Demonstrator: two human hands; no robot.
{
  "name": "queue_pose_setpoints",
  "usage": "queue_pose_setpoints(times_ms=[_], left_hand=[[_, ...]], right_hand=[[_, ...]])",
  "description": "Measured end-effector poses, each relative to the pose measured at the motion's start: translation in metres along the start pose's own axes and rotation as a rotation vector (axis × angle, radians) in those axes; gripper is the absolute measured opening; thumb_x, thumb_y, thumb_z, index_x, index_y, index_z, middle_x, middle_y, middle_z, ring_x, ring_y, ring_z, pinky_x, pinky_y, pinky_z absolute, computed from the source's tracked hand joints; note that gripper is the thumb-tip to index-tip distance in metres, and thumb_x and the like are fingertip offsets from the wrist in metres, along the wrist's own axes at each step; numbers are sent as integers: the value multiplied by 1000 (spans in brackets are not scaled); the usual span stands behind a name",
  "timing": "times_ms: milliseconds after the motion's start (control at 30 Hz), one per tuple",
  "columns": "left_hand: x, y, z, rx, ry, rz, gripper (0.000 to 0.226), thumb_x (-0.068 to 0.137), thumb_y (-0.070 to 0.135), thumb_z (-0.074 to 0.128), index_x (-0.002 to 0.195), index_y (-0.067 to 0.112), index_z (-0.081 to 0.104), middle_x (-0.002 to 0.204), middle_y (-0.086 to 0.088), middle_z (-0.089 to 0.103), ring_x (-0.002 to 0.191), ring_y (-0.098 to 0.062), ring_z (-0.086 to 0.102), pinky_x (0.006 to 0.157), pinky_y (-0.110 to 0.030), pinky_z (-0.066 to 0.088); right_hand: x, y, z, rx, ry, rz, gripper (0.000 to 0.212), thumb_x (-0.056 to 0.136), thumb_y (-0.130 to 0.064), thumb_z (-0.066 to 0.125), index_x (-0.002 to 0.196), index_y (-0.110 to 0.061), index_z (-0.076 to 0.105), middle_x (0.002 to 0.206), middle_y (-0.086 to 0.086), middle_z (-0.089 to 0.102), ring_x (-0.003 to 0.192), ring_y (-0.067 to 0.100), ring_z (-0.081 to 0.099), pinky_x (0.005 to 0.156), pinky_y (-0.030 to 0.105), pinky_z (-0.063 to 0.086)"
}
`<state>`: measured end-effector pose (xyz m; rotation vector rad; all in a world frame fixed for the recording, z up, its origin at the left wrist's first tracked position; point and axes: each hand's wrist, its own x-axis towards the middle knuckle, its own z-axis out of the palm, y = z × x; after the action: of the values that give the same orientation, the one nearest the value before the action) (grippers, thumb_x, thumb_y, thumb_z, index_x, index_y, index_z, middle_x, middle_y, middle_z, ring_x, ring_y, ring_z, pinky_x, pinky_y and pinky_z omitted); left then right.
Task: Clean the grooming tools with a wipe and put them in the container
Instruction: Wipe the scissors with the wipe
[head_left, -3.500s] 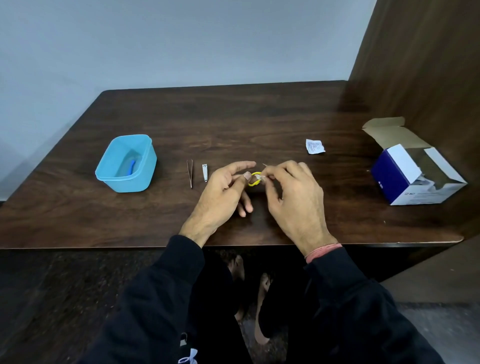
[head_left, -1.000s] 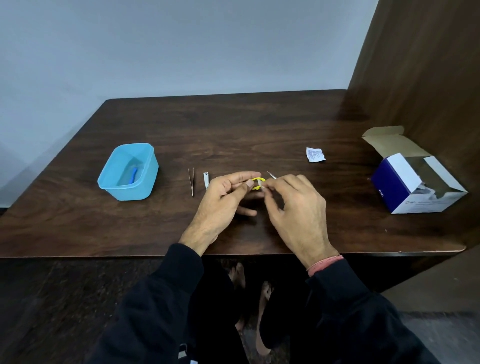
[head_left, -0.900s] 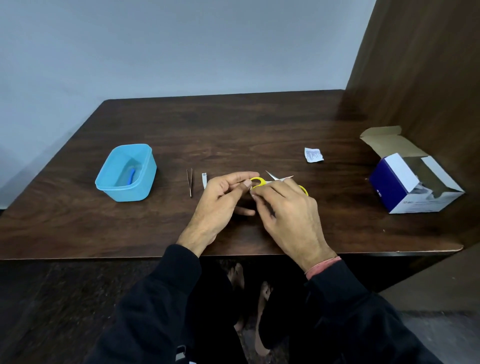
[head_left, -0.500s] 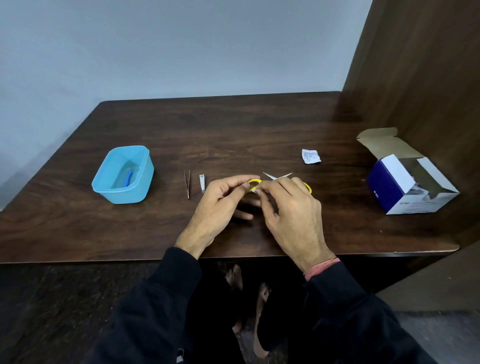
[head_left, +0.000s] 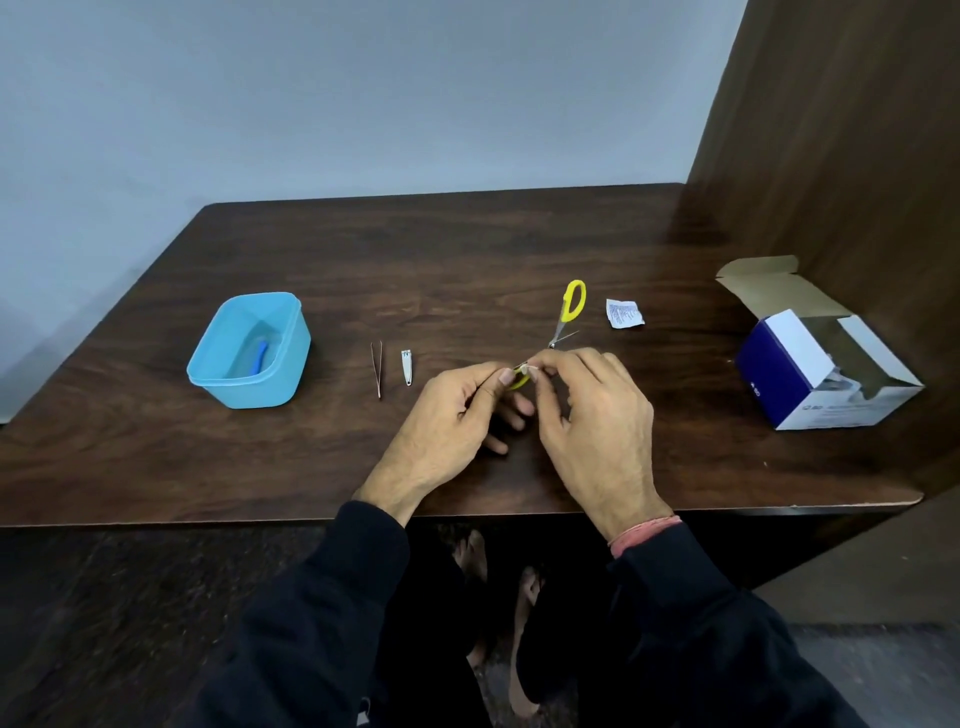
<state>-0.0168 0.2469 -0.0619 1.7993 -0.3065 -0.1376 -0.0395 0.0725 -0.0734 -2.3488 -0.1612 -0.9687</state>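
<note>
**Yellow-Handled Scissors Held Open Between Both Hands**

The small steel scissors with yellow plastic loop handles (head_left: 563, 325) were held above the dark wood-grain table (head_left: 467, 249), near its front centre. The left hand (head_left: 447, 423) pinched the near handle loop between thumb and forefinger, the remaining fingers curled beneath. The right hand (head_left: 597, 421) pinched a small white wipe (head_left: 530, 368) against the same loop, fingers bent around it. The blades were spread wide; the far loop stood clear of both hands, pointing away from the person, and one thin blade tip projected to the right of the pivot.

The pointed metal tweezers (head_left: 377, 369) and the small metal nail clipper (head_left: 407, 367) lay side by side, apart, left of the hands. Further left stood the light-blue, rounded-rectangular plastic container (head_left: 291, 353), holding a blue object (head_left: 258, 356) of indistinct shape. A torn white printed sachet (head_left: 624, 314) lay just right of the far loop. An open blue-and-white cardboard box (head_left: 789, 374) sat at the right edge.
</note>
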Motion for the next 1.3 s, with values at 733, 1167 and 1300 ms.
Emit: queue_pose_setpoints(times_ms=[733,1167,1300], left_hand=[[1,-3,-2,-24,5,21,28,118,13,55,135,23,76,114,5,82,101,-12,78,64,-32,67],[2,-8,-2,-9,2,13,49,113,-3,52,146,28,71,106,10,79,94,-7,76,66,-30,67],[2,-5,-3,0,-13,34,51,114,-1,53,140,38,73,112,-4,79,95,-11,76,66,-31,67]], right_hand=[[1,5,0,5,-18,-27,10,101,-21,77,110,-24,81,103,-10,73,92,18,65,68,40,59],[-1,5,-1,-10,-36,-80,10,99,-18,79,107,-24,81,103,-11,74,91,18,63,67,40,58],[1,5,-1,-24,22,-48,10,99,-17,79,106,-22,81,101,-10,74,91,18,64,65,40,58]])
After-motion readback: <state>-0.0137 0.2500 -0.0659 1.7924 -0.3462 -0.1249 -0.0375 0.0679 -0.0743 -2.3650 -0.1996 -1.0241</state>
